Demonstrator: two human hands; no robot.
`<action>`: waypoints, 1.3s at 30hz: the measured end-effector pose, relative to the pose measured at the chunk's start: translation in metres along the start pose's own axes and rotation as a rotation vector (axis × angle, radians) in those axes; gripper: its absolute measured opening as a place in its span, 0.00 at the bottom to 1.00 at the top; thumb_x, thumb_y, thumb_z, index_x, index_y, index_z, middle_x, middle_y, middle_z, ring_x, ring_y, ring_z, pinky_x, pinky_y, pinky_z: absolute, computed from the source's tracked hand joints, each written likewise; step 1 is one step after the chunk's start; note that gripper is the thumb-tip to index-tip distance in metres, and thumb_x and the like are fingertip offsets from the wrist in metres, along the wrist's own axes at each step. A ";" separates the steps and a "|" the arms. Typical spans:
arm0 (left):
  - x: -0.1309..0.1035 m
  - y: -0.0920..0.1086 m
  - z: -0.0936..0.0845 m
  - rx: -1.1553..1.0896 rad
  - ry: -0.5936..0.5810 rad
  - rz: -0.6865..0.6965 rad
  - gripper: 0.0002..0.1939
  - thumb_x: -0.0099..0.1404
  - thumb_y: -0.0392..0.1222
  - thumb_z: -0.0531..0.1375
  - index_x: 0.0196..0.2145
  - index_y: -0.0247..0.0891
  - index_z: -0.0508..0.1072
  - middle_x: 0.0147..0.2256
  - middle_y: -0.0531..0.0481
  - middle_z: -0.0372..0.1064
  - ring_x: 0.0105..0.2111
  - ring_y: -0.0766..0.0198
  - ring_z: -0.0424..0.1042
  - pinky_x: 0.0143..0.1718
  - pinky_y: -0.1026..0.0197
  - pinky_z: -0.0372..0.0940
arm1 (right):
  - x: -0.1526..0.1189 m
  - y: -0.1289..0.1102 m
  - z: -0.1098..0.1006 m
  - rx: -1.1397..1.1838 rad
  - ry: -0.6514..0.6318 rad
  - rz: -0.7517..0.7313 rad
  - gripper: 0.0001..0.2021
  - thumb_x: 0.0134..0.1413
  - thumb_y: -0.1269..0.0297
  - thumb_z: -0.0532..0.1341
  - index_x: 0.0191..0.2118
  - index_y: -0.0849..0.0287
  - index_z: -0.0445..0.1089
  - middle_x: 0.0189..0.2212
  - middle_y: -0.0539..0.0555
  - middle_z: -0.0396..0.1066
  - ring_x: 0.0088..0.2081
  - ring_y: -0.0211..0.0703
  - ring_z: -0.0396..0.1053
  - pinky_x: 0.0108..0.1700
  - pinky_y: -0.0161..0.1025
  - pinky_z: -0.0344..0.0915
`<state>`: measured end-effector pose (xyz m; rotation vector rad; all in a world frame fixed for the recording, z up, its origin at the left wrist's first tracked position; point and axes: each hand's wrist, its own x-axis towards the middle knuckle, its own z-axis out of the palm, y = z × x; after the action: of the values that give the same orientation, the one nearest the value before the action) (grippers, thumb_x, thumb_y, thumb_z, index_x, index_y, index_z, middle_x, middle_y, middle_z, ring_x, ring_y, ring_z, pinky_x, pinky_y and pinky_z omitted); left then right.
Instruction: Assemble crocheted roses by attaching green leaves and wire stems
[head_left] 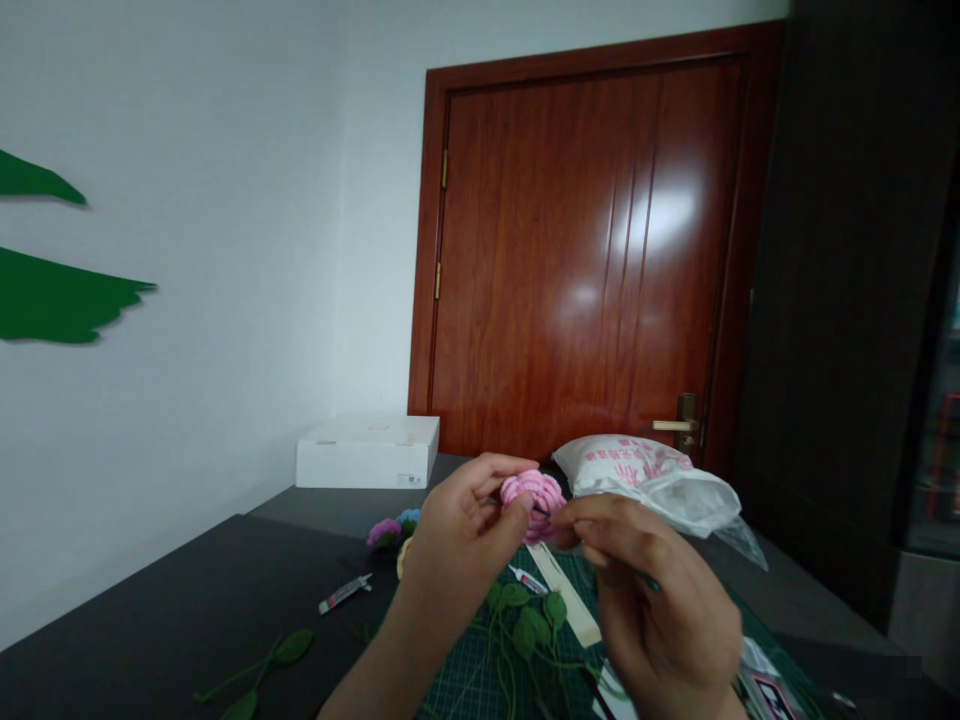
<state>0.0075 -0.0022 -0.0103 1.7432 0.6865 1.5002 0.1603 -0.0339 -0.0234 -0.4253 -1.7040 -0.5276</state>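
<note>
A pink rose-like flower, which looks crocheted or knitted, is held up above the table in my left hand. The left thumb presses on its front while the fingers sit behind it. My right hand is closed in a pinch at the flower's right side. From its fingertips a thin dark tip reaches to the petals, and a bit of green shows between the fingers; the rest of this tool is hidden. Below both hands, green leaves with long stems lie on a green cutting mat.
Glue tubes and purple, blue and yellow flowers lie on the left. A pale strip crosses the mat. A white box and a white bag stand behind, before a wooden door.
</note>
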 end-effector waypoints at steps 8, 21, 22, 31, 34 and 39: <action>-0.001 0.000 -0.002 -0.022 0.038 0.030 0.11 0.58 0.34 0.63 0.40 0.35 0.74 0.40 0.42 0.79 0.41 0.56 0.78 0.43 0.56 0.74 | -0.002 0.001 0.003 -0.080 -0.037 -0.045 0.09 0.62 0.76 0.57 0.44 0.58 0.68 0.34 0.55 0.78 0.37 0.41 0.77 0.37 0.37 0.75; -0.001 -0.002 -0.010 0.087 0.338 0.230 0.11 0.60 0.32 0.61 0.43 0.36 0.74 0.44 0.44 0.76 0.45 0.58 0.75 0.48 0.55 0.72 | -0.019 0.004 0.031 -0.137 0.082 0.224 0.07 0.62 0.71 0.58 0.32 0.58 0.68 0.27 0.52 0.74 0.29 0.40 0.74 0.32 0.34 0.69; -0.002 -0.002 -0.011 0.159 0.372 0.283 0.12 0.61 0.32 0.61 0.43 0.37 0.73 0.44 0.45 0.75 0.45 0.57 0.75 0.49 0.55 0.71 | -0.019 0.004 0.032 -0.151 0.062 0.263 0.07 0.62 0.70 0.57 0.32 0.58 0.69 0.25 0.51 0.73 0.26 0.39 0.72 0.30 0.34 0.67; -0.011 0.006 -0.007 0.702 0.551 0.737 0.15 0.62 0.26 0.57 0.42 0.42 0.74 0.41 0.49 0.75 0.45 0.58 0.72 0.50 0.53 0.66 | -0.024 0.001 0.054 1.213 -0.166 1.077 0.16 0.63 0.48 0.56 0.32 0.56 0.64 0.09 0.35 0.45 0.10 0.29 0.36 0.12 0.27 0.41; -0.010 0.006 -0.009 0.731 0.543 0.766 0.16 0.62 0.25 0.57 0.43 0.41 0.74 0.42 0.49 0.75 0.45 0.58 0.72 0.51 0.52 0.66 | -0.024 -0.002 0.058 1.518 -0.233 1.151 0.15 0.59 0.49 0.60 0.33 0.56 0.63 0.11 0.34 0.44 0.10 0.28 0.33 0.11 0.26 0.39; -0.010 0.001 -0.007 0.723 0.626 0.838 0.14 0.62 0.25 0.59 0.42 0.39 0.75 0.40 0.49 0.75 0.42 0.60 0.73 0.47 0.54 0.68 | -0.030 -0.005 0.060 0.785 -0.055 0.918 0.17 0.65 0.49 0.53 0.32 0.57 0.65 0.11 0.40 0.56 0.11 0.30 0.47 0.15 0.28 0.48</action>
<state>-0.0011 -0.0091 -0.0147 2.2506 0.9442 2.6902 0.1143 -0.0044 -0.0632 -0.5710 -1.4262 0.7993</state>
